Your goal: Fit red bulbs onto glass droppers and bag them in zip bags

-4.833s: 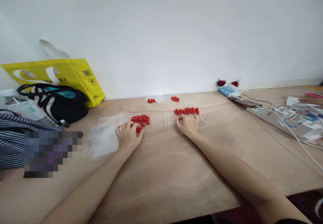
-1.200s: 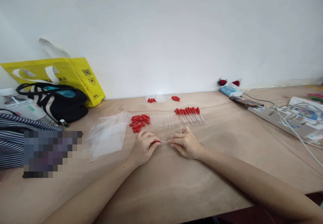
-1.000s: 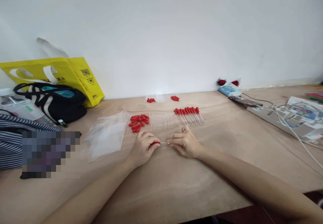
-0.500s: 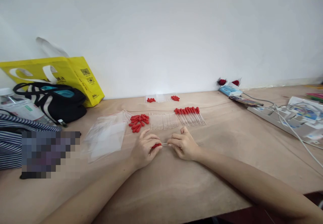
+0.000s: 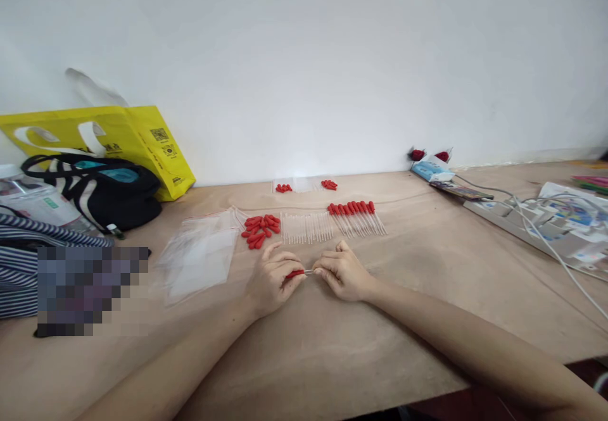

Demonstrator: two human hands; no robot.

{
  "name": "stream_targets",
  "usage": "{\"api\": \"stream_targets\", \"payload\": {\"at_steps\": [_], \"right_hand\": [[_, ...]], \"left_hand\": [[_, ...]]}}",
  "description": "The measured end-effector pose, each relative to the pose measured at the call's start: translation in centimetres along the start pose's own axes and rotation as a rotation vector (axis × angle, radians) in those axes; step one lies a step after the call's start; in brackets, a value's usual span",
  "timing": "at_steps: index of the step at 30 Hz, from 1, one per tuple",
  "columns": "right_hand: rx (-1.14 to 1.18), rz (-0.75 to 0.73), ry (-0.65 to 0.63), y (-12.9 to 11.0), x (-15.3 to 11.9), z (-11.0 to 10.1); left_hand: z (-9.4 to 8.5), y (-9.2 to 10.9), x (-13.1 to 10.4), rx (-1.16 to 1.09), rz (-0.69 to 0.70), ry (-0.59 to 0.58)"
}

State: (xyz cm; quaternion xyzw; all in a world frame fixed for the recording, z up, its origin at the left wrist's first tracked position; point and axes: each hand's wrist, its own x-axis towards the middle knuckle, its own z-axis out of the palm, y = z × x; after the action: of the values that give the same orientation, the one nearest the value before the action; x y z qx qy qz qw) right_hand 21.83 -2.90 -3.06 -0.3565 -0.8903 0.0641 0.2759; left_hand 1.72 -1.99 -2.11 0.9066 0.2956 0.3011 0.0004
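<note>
Between thumb and fingers, my left hand [image 5: 278, 280] pinches a small red rubber piece [image 5: 295, 274]. A thin clear stick [image 5: 308, 271] joins that piece to the closed fingertips of my right hand [image 5: 342, 273]. Beyond my left hand lies a pile of loose red pieces [image 5: 261, 230]. A row of bare clear sticks [image 5: 308, 228] lies beside the pile. To its right, several sticks with red tops [image 5: 353, 208] are lined up side by side. Clear plastic bags [image 5: 202, 256] lie flat to the left.
Bagged red pieces [image 5: 329, 185] lie near the wall. At the left stand a yellow bag [image 5: 164, 149], a black bag [image 5: 126, 199] and a bottle [image 5: 47, 202]. A power strip [image 5: 517, 225] with cables and a blue packet [image 5: 432, 170] are at the right.
My right hand has shifted slightly left, closer to the red piece, so less of the stick shows. My left hand keeps its pinch.
</note>
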Motion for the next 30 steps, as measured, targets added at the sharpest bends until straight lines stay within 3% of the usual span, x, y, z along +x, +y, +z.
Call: {"api": "stream_targets", "payload": {"at_steps": [10,19,27,30], "right_hand": [[-0.214,-0.105,0.031,0.9,-0.4,-1.7],[-0.115,-0.049,0.057,0.6,-0.7,-0.5],[-0.167,-0.024,0.004,0.4,-0.3,-1.2],[-0.208,0.044,0.034,0.6,-0.2,-1.3]], "left_hand": [[-0.2,-0.9,0.2,0.032,-0.054,-0.026],[-0.2,-0.3,0.0,-0.002,-0.029,-0.016],[-0.3,-0.8,0.2,0.071,-0.011,-0.03],[-0.6,-1.4,0.4,0.13,-0.071,0.03]]}}
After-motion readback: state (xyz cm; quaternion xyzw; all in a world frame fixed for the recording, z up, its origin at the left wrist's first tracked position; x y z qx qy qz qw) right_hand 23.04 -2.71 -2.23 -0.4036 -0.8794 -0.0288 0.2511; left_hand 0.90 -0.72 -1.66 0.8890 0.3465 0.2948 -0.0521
